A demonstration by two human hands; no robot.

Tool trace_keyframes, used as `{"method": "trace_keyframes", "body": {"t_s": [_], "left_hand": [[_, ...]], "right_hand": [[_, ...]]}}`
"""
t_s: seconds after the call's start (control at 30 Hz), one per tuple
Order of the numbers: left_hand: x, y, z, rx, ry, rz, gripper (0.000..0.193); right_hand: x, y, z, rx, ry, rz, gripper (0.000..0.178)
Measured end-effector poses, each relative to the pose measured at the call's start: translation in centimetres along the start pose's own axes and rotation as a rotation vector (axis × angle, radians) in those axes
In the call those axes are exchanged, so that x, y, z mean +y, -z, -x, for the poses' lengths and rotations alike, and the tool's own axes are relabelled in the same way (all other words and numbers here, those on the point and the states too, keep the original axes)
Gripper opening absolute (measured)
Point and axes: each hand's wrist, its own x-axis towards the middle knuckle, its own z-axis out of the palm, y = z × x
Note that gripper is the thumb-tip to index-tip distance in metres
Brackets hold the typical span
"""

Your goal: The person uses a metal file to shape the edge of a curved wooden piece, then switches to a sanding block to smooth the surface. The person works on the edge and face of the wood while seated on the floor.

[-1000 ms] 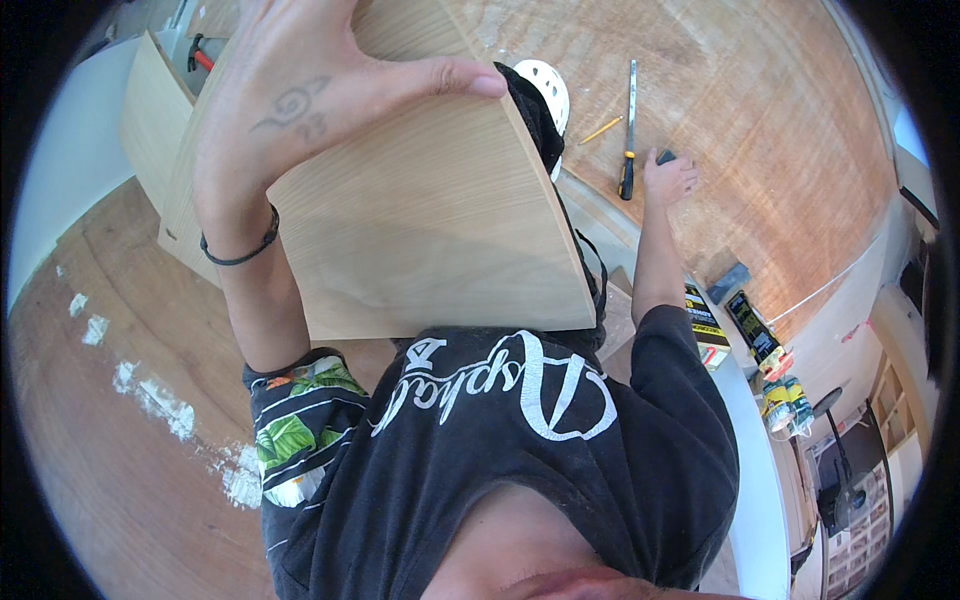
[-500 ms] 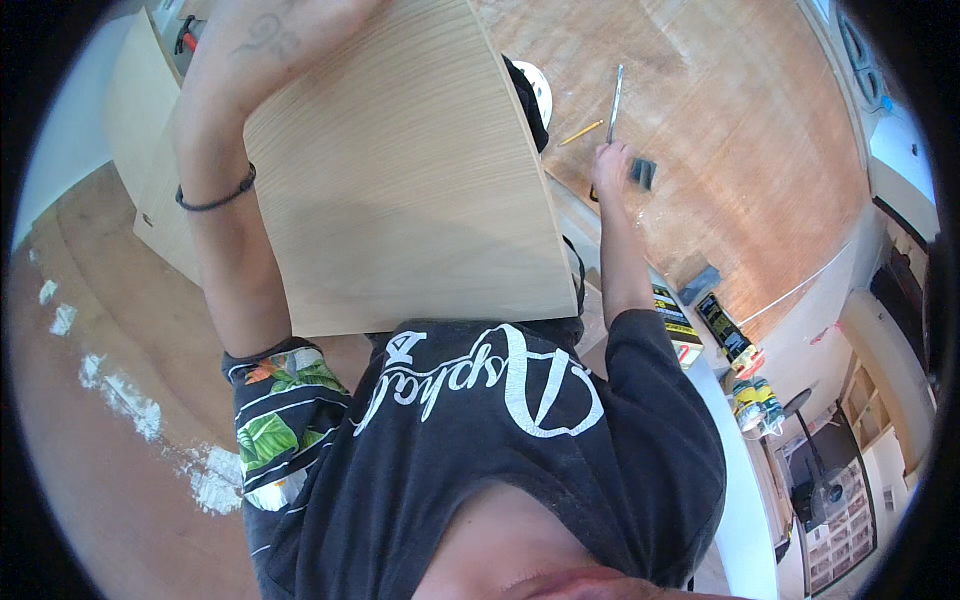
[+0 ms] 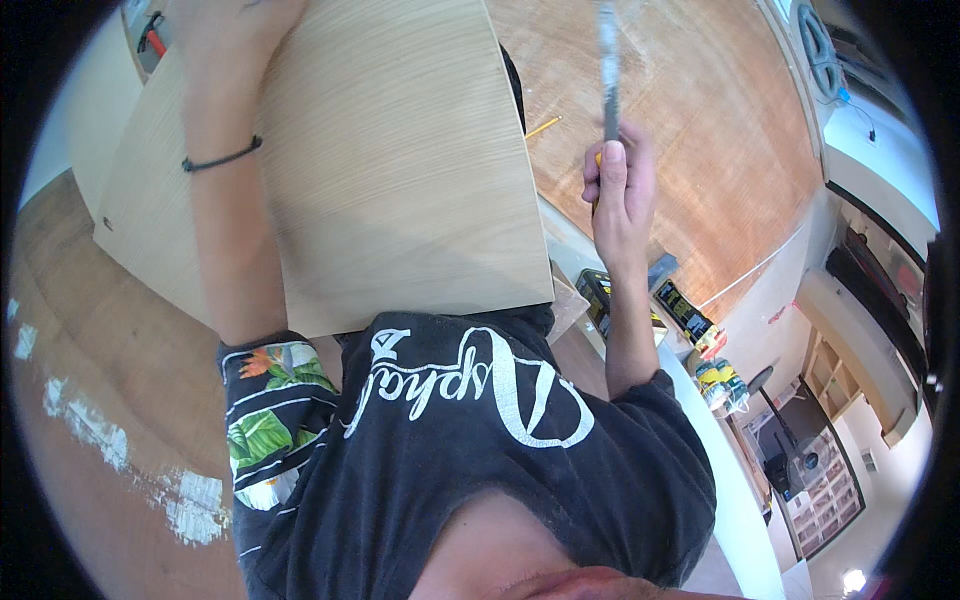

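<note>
the left hand (image 3: pixel 225 35) is at the far left, above the pale wooden panel (image 3: pixel 400 160); the upper edge cuts it off, so i cannot tell whether its fingers grip the panel or only rest there. a thin dark band (image 3: pixel 222 157) circles that wrist. the right hand (image 3: pixel 625 195) is clamped on the handle of a file (image 3: pixel 610 80), its thumb laid along it and the grey blade, somewhat blurred, pointing to the far side. the two hands are well apart.

the panel lies in front of the person's black shirt (image 3: pixel 430 400), its near edge close to the waist. a second panel (image 3: pixel 150 235) with a small dark notch shows past its left side, and a red and black tool (image 3: pixel 152 38) lies at the far left. on the right stretches a wooden desk (image 3: pixel 720 130); a yellow pencil (image 3: pixel 543 127) lies on it, just beside the panel's right edge and left of the file. nearer, by the right forearm, are a blue-grey block (image 3: pixel 662 268) and a black and yellow package (image 3: pixel 685 310). white patches (image 3: pixel 195 510) mark the brown wooden surface (image 3: pixel 120 340) at the near left.
</note>
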Motion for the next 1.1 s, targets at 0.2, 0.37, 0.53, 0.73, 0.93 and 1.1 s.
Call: {"method": "trace_keyframes", "body": {"t_s": [0.2, 0.37, 0.53, 0.73, 0.93, 1.1], "left_hand": [[-3.0, -1.4, 1.3, 0.140, -0.425, -0.349, 0.021], [-2.8, -1.5, 1.4, 0.098, -0.367, -0.230, 0.020], [-1.9, 0.3, 1.4, 0.044, -0.266, 0.076, 0.020], [-4.3, 0.1, 1.9, -0.042, -0.025, 0.190, 0.033], [-6.8, -1.1, 1.4, 0.008, -0.230, -0.009, 0.036], [-6.8, -1.2, 1.7, -0.039, 0.001, 0.117, 0.032]], "right_hand": [[-4.3, 0.9, 0.6, -0.216, 0.139, 0.312, 0.027], [-4.7, 1.7, 1.0, -0.242, 0.186, 0.479, 0.028], [-3.7, 2.3, 0.9, -0.250, 0.245, 0.545, 0.028], [-3.6, 2.4, 1.1, -0.280, 0.288, 0.620, 0.028], [-4.8, 0.5, -2.1, -0.185, 0.390, 0.626, 0.028], [-7.1, 1.3, -1.9, -0.220, 0.378, 0.742, 0.029]]}}
